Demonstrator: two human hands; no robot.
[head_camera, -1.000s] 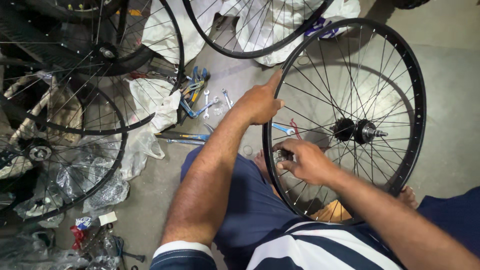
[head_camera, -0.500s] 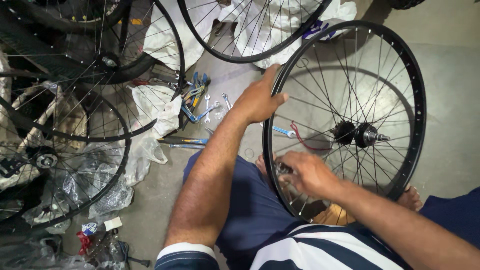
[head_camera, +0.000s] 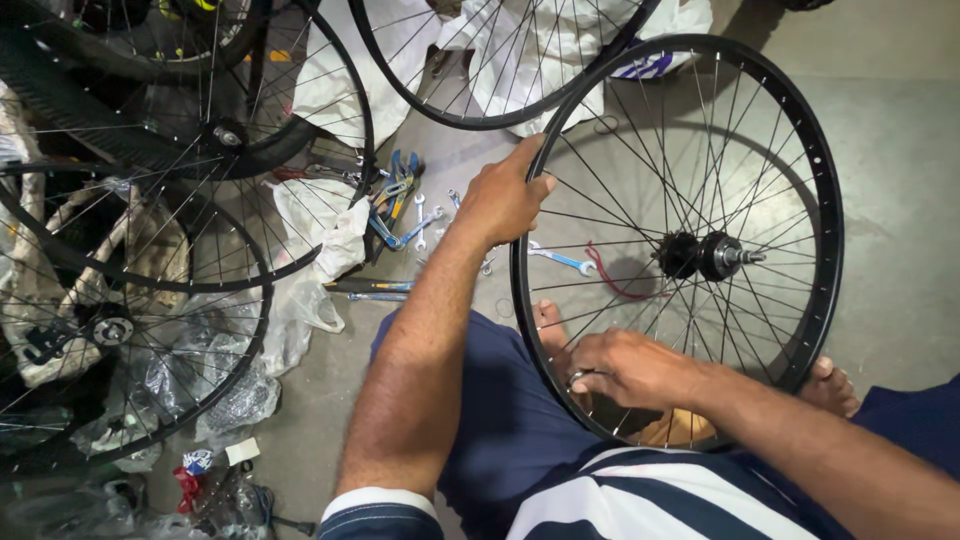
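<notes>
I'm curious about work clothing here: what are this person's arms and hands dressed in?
Both forearms are bare, and neither the left hand nor the right hand wears a glove. A short sleeve, dark navy with a white band, shows on the left arm. No watch shows on either wrist.

Left arm's stretched out forward, left hand (head_camera: 503, 198) curled with fingers wrapped over, thumb tucked on the side. Right hand (head_camera: 630, 370) sits lower and closer in, forearm angled across, fingertips pinched together in a tight grip.
</notes>
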